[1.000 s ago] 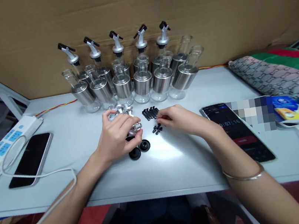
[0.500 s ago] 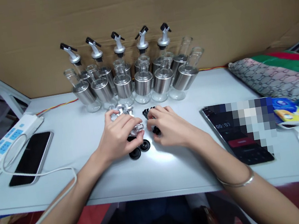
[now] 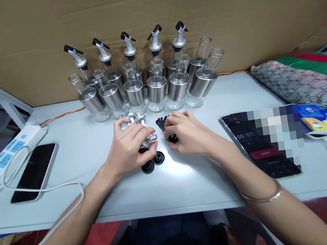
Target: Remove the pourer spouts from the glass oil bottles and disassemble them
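My left hand [image 3: 133, 145] is closed, thumb and fingers pinching a silver pourer spout [image 3: 150, 140] just above the table. Other silver pourer spouts [image 3: 133, 118] lie right behind its fingers. Below the thumb, round black stoppers [image 3: 158, 157] rest on the tabletop, some partly covered by the hand. To the right, my right hand [image 3: 185, 134] is bent down with curled fingers over a cluster of small black parts [image 3: 173, 138]. Its fingertips are partly hidden, so what they grip cannot be made out. More slim black levers [image 3: 161, 123] lie behind that hand.
Glass bottles with steel sleeves [image 3: 134, 94] stand in two rows at the back; several carry silver and black pourers [image 3: 129, 49]. A phone [image 3: 34, 172] and white power strip [image 3: 6, 158] lie left, with a cable [image 3: 78, 192] across my left forearm. A larger phone [image 3: 257, 153] lies right.
My right hand has shifted slightly to the right, uncovering more of the black levers. My left hand keeps its pinch on the pourer spout. The view has tilted very slightly.
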Motion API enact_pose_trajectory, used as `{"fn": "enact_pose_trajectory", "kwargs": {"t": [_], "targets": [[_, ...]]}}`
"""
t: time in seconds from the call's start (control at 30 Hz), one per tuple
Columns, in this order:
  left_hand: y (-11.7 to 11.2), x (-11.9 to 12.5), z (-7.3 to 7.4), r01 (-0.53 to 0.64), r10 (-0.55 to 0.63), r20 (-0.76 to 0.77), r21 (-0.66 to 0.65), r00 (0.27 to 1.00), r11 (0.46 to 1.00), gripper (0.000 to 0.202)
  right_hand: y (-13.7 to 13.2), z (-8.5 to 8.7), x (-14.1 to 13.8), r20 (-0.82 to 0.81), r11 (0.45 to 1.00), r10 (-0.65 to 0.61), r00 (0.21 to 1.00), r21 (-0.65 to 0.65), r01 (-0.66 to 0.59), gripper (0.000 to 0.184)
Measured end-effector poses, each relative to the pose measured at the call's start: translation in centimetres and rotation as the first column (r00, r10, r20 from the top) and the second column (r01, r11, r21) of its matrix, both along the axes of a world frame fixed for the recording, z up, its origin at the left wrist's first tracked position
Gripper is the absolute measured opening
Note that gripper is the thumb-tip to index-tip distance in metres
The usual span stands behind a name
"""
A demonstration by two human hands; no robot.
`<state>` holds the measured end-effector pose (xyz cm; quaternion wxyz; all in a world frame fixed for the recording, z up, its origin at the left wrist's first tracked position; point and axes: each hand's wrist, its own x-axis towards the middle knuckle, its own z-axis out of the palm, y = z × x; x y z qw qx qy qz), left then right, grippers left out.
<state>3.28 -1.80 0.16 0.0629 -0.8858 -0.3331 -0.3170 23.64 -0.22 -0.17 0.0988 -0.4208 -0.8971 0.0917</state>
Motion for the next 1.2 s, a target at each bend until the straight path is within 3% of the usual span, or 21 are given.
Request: {"fn": "enact_pose_trajectory", "kwargs": {"t": [0.27,0.4,0.5,0.6,0.7,0.97,1.2], "targets": [[-0.1,0.0,0.1,-0.002,0.002,0.002,0.009,1.0,1.0,0.011,0.1,-0.2,0.0,-0.027,0.998,0.016,1.0,-0.059,-0.017,0.01],[-0.1,0.0,0.2,-0.021,0.021,-0.005,0.0,1.0,1.0,0.011,0.6,0.0,0.4,-0.204,0.999,0.017,0.979,-0.036,-0.025,0.008],[-0.1,0.1,0.2,-0.027,0.027,0.001,0.005,1.0,1.0,0.011,1.3,0.1,1.4,-0.246,0.996,-0.089,0.965,-0.017,0.088,0.009],[-0.1,0.1,0.2,-0.009,0.008,0.018,0.022,1.0,1.0,0.011,1.9,0.0,2.6,-0.159,0.965,-0.247,0.956,-0.132,0.228,0.011],[0.0,0.1,0.2,0.0,-0.001,0.018,0.024,1.0,1.0,0.01,2.1,-0.1,3.3,-0.069,0.925,-0.321,0.944,-0.236,0.297,0.012],[0.0,0.0,0.2,-0.029,0.029,-0.001,-0.004,1.0,1.0,0.011,1.8,0.2,3.0,-0.105,0.895,-0.25,0.963,-0.404,0.188,0.017],[0.0,0.0,0.2,-0.01,0.009,0.006,0.031,1.0,0.999,0.009,1.6,0.6,3.3,-0.048,0.893,-0.194,0.98,-0.422,0.156,0.022]]}}
